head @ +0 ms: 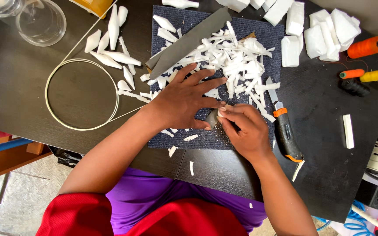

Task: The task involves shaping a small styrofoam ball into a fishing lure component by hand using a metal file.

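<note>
Seen from above, the right hand (246,131) had its fingertips pressed together in a tight grip on a small white foam piece (221,112), pinched against a small grey sanding block (211,118) at the near middle of a dark blue ribbed mat (267,35). That hand sat knuckles up, wrist bent, its forearm running back toward the lower right. The left hand (184,98) lay flat and spread wide, palm down on the mat, its thumb touching the grey block and its fingers reaching into a heap of white foam shavings (237,61); its forearm came in from the lower left. A long grey abrasive strip (189,41) lay slantwise above the fingers. Just to the right of the right hand, an orange-and-black utility knife (284,126) rested with its blade pointing away, half on the mat and half on the dark wooden desk (320,144). Carved white foam spindles (112,48) lay beside a cream hoop of thin cord (49,78) at left, white foam blocks (320,35) and orange and yellow thread spools (364,61) at right.
</note>
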